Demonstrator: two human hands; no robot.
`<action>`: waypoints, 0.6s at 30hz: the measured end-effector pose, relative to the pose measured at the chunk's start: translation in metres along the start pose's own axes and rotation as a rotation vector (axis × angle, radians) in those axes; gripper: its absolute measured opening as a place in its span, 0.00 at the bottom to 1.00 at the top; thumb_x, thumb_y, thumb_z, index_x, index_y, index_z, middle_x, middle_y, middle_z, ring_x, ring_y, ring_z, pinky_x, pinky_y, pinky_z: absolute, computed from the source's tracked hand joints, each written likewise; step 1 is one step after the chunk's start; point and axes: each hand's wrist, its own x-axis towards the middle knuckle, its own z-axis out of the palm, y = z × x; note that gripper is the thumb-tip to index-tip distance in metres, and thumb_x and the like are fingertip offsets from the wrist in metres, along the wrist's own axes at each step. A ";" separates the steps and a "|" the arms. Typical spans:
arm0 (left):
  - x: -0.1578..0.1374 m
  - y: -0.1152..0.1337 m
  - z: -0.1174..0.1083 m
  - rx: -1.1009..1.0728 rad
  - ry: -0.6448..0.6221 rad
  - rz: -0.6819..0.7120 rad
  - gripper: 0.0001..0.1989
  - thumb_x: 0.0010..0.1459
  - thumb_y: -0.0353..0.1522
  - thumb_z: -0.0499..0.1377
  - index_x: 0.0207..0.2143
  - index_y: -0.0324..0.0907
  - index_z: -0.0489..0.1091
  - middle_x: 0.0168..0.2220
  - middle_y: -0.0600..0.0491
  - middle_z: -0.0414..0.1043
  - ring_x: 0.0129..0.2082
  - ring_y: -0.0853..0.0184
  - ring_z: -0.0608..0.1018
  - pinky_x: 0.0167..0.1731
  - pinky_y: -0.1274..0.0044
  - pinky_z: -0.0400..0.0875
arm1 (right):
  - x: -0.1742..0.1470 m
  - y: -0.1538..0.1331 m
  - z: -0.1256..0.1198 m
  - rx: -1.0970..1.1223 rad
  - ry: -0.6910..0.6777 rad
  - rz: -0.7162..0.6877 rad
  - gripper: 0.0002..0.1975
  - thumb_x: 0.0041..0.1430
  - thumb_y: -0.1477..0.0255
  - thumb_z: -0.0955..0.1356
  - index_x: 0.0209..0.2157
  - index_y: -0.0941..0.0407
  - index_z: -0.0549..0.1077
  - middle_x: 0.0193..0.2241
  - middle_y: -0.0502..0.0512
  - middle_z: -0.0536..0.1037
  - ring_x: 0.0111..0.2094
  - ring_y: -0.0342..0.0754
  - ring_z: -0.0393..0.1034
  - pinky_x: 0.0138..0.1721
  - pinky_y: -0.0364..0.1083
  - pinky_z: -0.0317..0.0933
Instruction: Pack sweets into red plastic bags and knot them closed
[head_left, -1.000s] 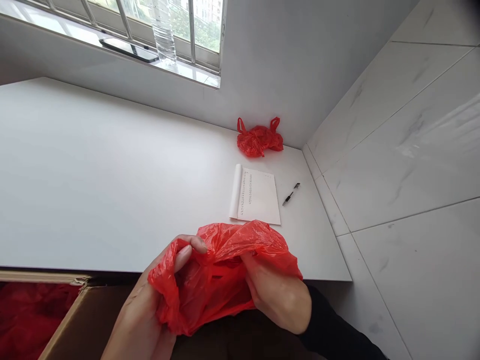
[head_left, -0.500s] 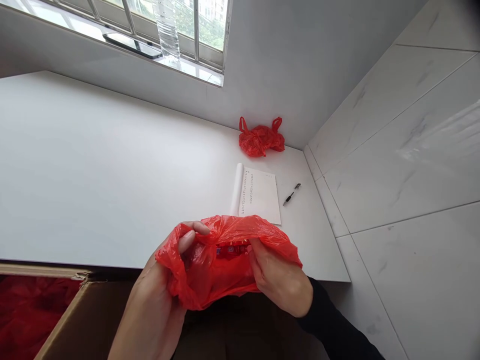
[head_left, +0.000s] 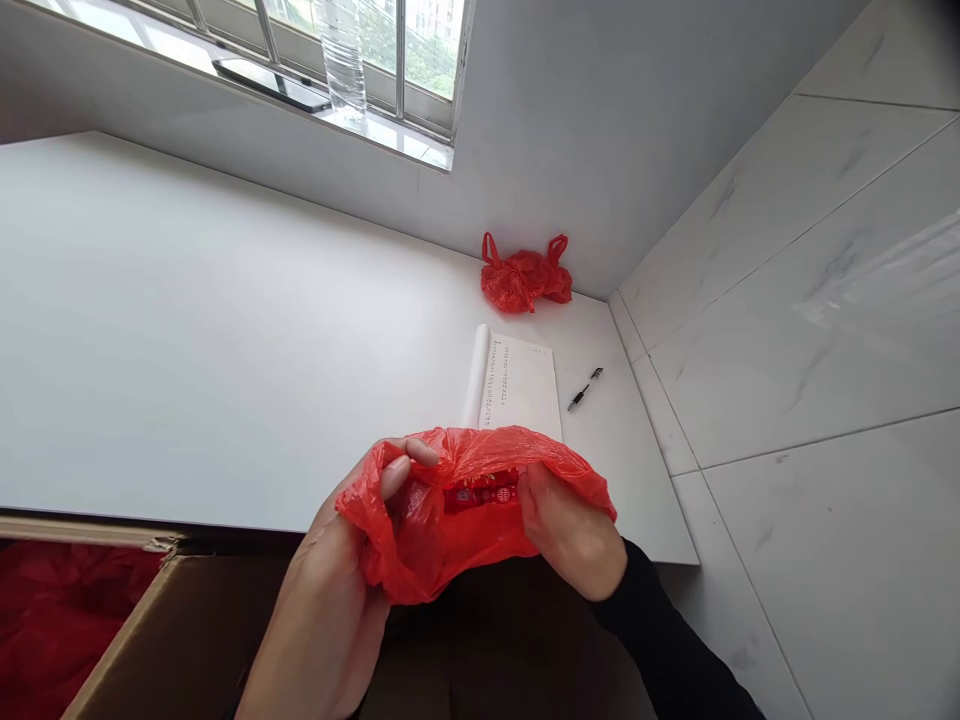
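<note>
A red plastic bag (head_left: 480,565) is held up near the table's front edge, its mouth spread toward me. My left hand (head_left: 337,560) grips the bag's left side, thumb and fingers closed over the rim. My right hand (head_left: 574,535) reaches into the bag's mouth from the right; its fingertips are hidden inside, so what they grasp does not show. Small red packets (head_left: 487,494) with pale printed marks lie inside the bag, partly covered by the plastic.
Behind the bag are an open notebook (head_left: 525,385) with handwriting and a black pen (head_left: 585,389). A tied red bag (head_left: 517,280) rests against the wall. At lower left stands a cardboard box (head_left: 124,640) with red plastic inside. The windowsill bears a phone (head_left: 270,84) and clear bottle (head_left: 345,70).
The bag and both hands have shifted slightly right in view. My right hand has gone deeper into the bag, and more of the printed red packets shows.
</note>
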 end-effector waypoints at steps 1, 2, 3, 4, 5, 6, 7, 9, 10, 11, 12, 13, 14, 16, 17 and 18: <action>0.000 -0.002 -0.001 0.006 -0.028 0.010 0.17 0.52 0.44 0.68 0.42 0.48 0.78 0.46 0.52 0.76 0.47 0.59 0.78 0.32 0.81 0.78 | 0.001 -0.001 -0.001 -0.024 0.006 -0.003 0.26 0.61 0.92 0.58 0.30 0.52 0.79 0.27 0.52 0.76 0.38 0.53 0.78 0.46 0.55 0.76; 0.000 -0.003 -0.002 0.011 -0.051 0.015 0.16 0.53 0.44 0.68 0.43 0.48 0.78 0.46 0.53 0.76 0.47 0.60 0.78 0.33 0.81 0.78 | 0.001 -0.002 -0.002 -0.024 0.013 -0.002 0.27 0.61 0.93 0.58 0.31 0.51 0.79 0.27 0.52 0.76 0.38 0.53 0.78 0.47 0.54 0.76; 0.001 -0.004 -0.002 0.015 -0.065 0.013 0.15 0.55 0.43 0.67 0.43 0.49 0.78 0.46 0.53 0.76 0.47 0.61 0.78 0.34 0.82 0.77 | 0.001 -0.004 -0.004 -0.027 0.021 -0.007 0.27 0.60 0.93 0.58 0.32 0.51 0.79 0.28 0.52 0.76 0.38 0.52 0.78 0.47 0.54 0.76; 0.001 -0.005 -0.002 0.016 -0.073 0.009 0.14 0.56 0.43 0.66 0.44 0.49 0.78 0.45 0.54 0.77 0.47 0.61 0.78 0.34 0.82 0.77 | -0.001 -0.005 -0.006 -0.035 0.026 -0.005 0.26 0.60 0.92 0.58 0.33 0.51 0.79 0.29 0.53 0.76 0.37 0.52 0.78 0.46 0.53 0.76; 0.002 -0.005 -0.002 0.013 -0.072 0.006 0.14 0.57 0.43 0.66 0.44 0.49 0.78 0.45 0.53 0.77 0.47 0.61 0.78 0.34 0.82 0.77 | -0.002 -0.007 -0.008 -0.043 0.018 0.010 0.24 0.61 0.90 0.59 0.34 0.51 0.79 0.29 0.53 0.76 0.35 0.52 0.78 0.43 0.52 0.77; 0.002 -0.005 -0.001 0.008 -0.065 0.008 0.15 0.56 0.43 0.66 0.44 0.49 0.78 0.45 0.53 0.77 0.47 0.61 0.78 0.33 0.82 0.77 | -0.004 -0.009 -0.010 -0.053 0.002 0.039 0.20 0.61 0.88 0.60 0.35 0.52 0.78 0.28 0.54 0.75 0.32 0.52 0.77 0.38 0.52 0.76; 0.003 -0.005 0.000 0.002 -0.053 0.010 0.16 0.55 0.44 0.67 0.44 0.49 0.79 0.44 0.53 0.77 0.47 0.60 0.78 0.32 0.82 0.77 | -0.006 -0.011 -0.011 -0.066 -0.020 0.076 0.17 0.62 0.85 0.62 0.36 0.53 0.78 0.26 0.54 0.74 0.28 0.52 0.75 0.33 0.51 0.75; 0.003 -0.004 0.002 -0.006 -0.033 0.013 0.17 0.53 0.44 0.68 0.43 0.49 0.79 0.45 0.52 0.77 0.48 0.58 0.79 0.31 0.80 0.78 | -0.008 -0.016 -0.015 -0.046 -0.063 0.119 0.12 0.61 0.82 0.63 0.37 0.55 0.76 0.25 0.54 0.74 0.24 0.51 0.71 0.26 0.49 0.70; 0.003 -0.004 0.002 -0.008 -0.023 0.010 0.17 0.53 0.45 0.68 0.43 0.49 0.79 0.45 0.52 0.77 0.48 0.57 0.79 0.32 0.80 0.78 | -0.009 -0.018 -0.018 -0.009 -0.075 0.124 0.12 0.61 0.81 0.63 0.39 0.55 0.76 0.26 0.54 0.75 0.25 0.52 0.72 0.26 0.49 0.69; 0.003 -0.004 0.001 -0.004 -0.016 0.004 0.17 0.53 0.45 0.68 0.42 0.49 0.79 0.46 0.52 0.78 0.49 0.57 0.79 0.34 0.80 0.79 | -0.010 -0.021 -0.023 0.033 -0.075 0.122 0.13 0.61 0.81 0.63 0.41 0.55 0.76 0.29 0.55 0.77 0.27 0.53 0.74 0.28 0.49 0.70; 0.003 -0.003 -0.001 0.002 -0.009 0.001 0.17 0.53 0.45 0.68 0.42 0.48 0.79 0.47 0.52 0.78 0.49 0.57 0.79 0.36 0.80 0.79 | -0.010 -0.023 -0.029 0.072 -0.072 0.120 0.15 0.62 0.81 0.62 0.45 0.55 0.75 0.32 0.56 0.78 0.30 0.54 0.75 0.29 0.49 0.70; 0.003 -0.003 -0.005 0.006 0.000 0.008 0.16 0.52 0.45 0.69 0.40 0.48 0.79 0.47 0.52 0.78 0.49 0.57 0.79 0.37 0.80 0.80 | -0.011 -0.027 -0.037 0.117 -0.073 0.127 0.17 0.63 0.81 0.62 0.49 0.54 0.74 0.35 0.55 0.79 0.32 0.53 0.76 0.30 0.49 0.70; 0.003 -0.003 -0.009 0.008 0.009 0.031 0.15 0.52 0.44 0.69 0.39 0.47 0.80 0.48 0.51 0.78 0.49 0.57 0.79 0.38 0.80 0.80 | -0.011 -0.030 -0.045 0.166 -0.060 0.142 0.19 0.66 0.79 0.62 0.54 0.52 0.73 0.36 0.54 0.80 0.33 0.52 0.77 0.31 0.48 0.71; 0.004 -0.002 -0.020 -0.008 -0.003 0.127 0.13 0.51 0.42 0.69 0.38 0.47 0.80 0.49 0.51 0.78 0.50 0.55 0.79 0.40 0.77 0.81 | -0.012 -0.034 -0.063 0.257 0.036 0.152 0.20 0.70 0.76 0.62 0.60 0.49 0.69 0.38 0.51 0.80 0.36 0.49 0.77 0.33 0.46 0.72; 0.004 -0.001 -0.025 -0.022 -0.035 0.183 0.14 0.52 0.43 0.68 0.39 0.48 0.81 0.50 0.51 0.78 0.51 0.54 0.79 0.42 0.74 0.82 | -0.013 -0.036 -0.069 0.293 0.117 0.148 0.20 0.71 0.76 0.62 0.61 0.48 0.68 0.40 0.51 0.79 0.39 0.48 0.77 0.37 0.45 0.73; 0.003 0.001 -0.029 -0.028 -0.078 0.227 0.17 0.53 0.46 0.67 0.42 0.49 0.81 0.52 0.50 0.77 0.52 0.52 0.79 0.44 0.70 0.82 | -0.014 -0.036 -0.074 0.303 0.210 0.146 0.21 0.71 0.75 0.63 0.62 0.48 0.68 0.43 0.52 0.79 0.43 0.48 0.76 0.43 0.46 0.73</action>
